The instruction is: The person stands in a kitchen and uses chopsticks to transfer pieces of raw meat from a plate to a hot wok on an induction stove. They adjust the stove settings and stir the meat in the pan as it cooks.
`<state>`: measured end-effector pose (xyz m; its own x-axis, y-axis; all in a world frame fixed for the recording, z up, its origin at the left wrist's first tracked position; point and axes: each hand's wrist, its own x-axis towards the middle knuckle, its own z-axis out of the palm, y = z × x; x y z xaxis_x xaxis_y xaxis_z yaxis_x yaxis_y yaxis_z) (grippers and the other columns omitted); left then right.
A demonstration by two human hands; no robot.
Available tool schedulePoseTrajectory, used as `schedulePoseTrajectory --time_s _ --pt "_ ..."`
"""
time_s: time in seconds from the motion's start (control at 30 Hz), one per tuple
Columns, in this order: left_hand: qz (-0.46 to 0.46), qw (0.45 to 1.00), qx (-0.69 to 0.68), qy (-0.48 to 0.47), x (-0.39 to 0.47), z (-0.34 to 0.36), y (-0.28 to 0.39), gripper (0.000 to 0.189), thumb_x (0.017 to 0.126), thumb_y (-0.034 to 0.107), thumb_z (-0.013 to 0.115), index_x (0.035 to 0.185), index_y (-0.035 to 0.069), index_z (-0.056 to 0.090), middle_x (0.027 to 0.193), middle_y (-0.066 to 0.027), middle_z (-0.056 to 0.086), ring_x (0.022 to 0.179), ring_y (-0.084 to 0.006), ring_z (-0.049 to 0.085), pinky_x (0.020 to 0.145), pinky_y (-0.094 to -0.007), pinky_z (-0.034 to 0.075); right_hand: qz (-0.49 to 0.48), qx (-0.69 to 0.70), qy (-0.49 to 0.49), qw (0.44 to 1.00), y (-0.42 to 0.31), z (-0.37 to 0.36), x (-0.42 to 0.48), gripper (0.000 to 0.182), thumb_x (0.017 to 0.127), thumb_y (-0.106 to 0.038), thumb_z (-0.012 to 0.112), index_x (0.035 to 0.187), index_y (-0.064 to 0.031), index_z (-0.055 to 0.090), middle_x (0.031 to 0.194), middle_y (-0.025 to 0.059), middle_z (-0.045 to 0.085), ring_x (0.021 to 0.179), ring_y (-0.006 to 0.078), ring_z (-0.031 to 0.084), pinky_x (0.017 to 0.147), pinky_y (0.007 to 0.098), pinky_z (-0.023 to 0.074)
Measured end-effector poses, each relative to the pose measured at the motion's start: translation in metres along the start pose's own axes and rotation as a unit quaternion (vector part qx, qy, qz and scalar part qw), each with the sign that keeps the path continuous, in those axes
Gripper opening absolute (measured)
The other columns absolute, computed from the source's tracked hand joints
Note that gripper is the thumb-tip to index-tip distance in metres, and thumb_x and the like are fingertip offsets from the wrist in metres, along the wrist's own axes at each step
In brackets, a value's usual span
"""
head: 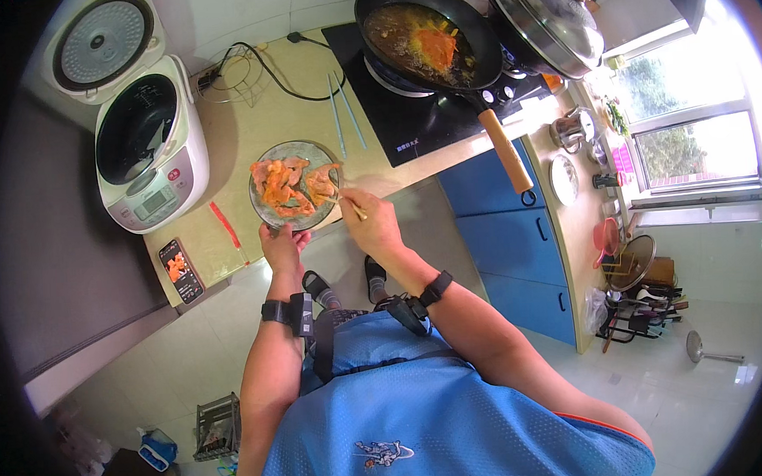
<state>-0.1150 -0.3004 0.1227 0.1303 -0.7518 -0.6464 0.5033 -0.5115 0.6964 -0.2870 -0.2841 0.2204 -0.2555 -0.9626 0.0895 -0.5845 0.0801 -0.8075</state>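
Observation:
A round grey plate (266,212) of orange-coated meat pieces (281,186) lies near the counter's front edge. My left hand (284,247) touches the plate's near rim, with its fingers partly under it. Wooden chopsticks (359,211) are in my right hand (371,224), their tips at a separate meat piece (320,182) on the plate's right side. On the stove, a black frying pan (373,53) with a wooden handle (506,153) holds bubbling oil and an orange-red piece (436,49).
A rice cooker (192,138) stands with its lid up at the left, a phone (181,271) near it. Blue chopsticks (337,115) lie between plate and black cooktop (414,131). A lidded pot (550,20) stands beside the pan. A black cable (278,83) crosses the counter's back.

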Motion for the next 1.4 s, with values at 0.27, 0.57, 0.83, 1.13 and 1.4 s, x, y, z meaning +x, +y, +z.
schedulePoseTrajectory --time_s 0.27,0.57,0.83,1.13,1.4 --pt "0.010 0.999 -0.022 -0.025 0.008 -0.009 -0.009 0.037 0.098 0.004 0.050 0.131 0.010 0.035 0.114 -0.0157 0.059 0.087 -0.0280 0.066 0.073 -0.0412 0.059 -0.132 -0.049 -0.036 0.989 -0.014 -0.013 0.001 0.013 0.085 -0.018 0.071 0.085 -0.0069 0.065 0.079 0.0138 0.068 0.076 0.0339 0.067 0.067 0.0427 0.0538" --pt "0.009 1.000 -0.009 -0.007 0.005 -0.007 -0.007 0.037 0.098 0.004 0.049 0.133 0.008 0.036 0.121 -0.0163 0.056 0.092 -0.0292 0.066 0.077 -0.0412 0.061 -0.152 -0.020 -0.086 0.985 -0.020 0.006 0.013 0.016 0.084 -0.016 0.072 0.094 -0.0042 0.073 0.085 0.0137 0.069 0.080 0.0328 0.067 0.070 0.0397 0.0539" --pt "0.007 1.000 -0.013 0.006 0.003 0.002 -0.003 0.040 0.095 0.000 0.047 0.133 0.008 0.036 0.120 -0.0176 0.056 0.091 -0.0298 0.067 0.074 -0.0402 0.062 -0.109 0.017 -0.097 0.989 -0.003 -0.010 0.006 0.024 0.088 -0.014 0.068 0.109 -0.0039 0.072 0.098 0.0179 0.072 0.088 0.0320 0.070 0.076 0.0359 0.0548" --pt "0.012 0.998 -0.049 0.027 -0.006 0.001 0.001 0.040 0.092 -0.006 0.044 0.128 0.008 0.038 0.119 -0.0173 0.056 0.085 -0.0281 0.067 0.066 -0.0375 0.061 0.162 0.241 0.046 0.956 0.005 -0.026 -0.006 0.024 0.096 -0.016 0.063 0.110 0.0012 0.072 0.089 0.0126 0.074 0.079 0.0145 0.072 0.070 0.0268 0.0572" --pt "0.010 0.998 -0.063 0.015 -0.046 0.004 0.023 0.041 0.091 -0.006 0.045 0.127 0.009 0.036 0.117 -0.0172 0.056 0.085 -0.0271 0.067 0.066 -0.0368 0.062 0.160 0.257 0.024 0.953 0.020 -0.015 -0.018 0.030 0.099 -0.022 0.060 0.110 0.0033 0.071 0.084 0.0133 0.072 0.075 0.0148 0.071 0.068 0.0256 0.0561"
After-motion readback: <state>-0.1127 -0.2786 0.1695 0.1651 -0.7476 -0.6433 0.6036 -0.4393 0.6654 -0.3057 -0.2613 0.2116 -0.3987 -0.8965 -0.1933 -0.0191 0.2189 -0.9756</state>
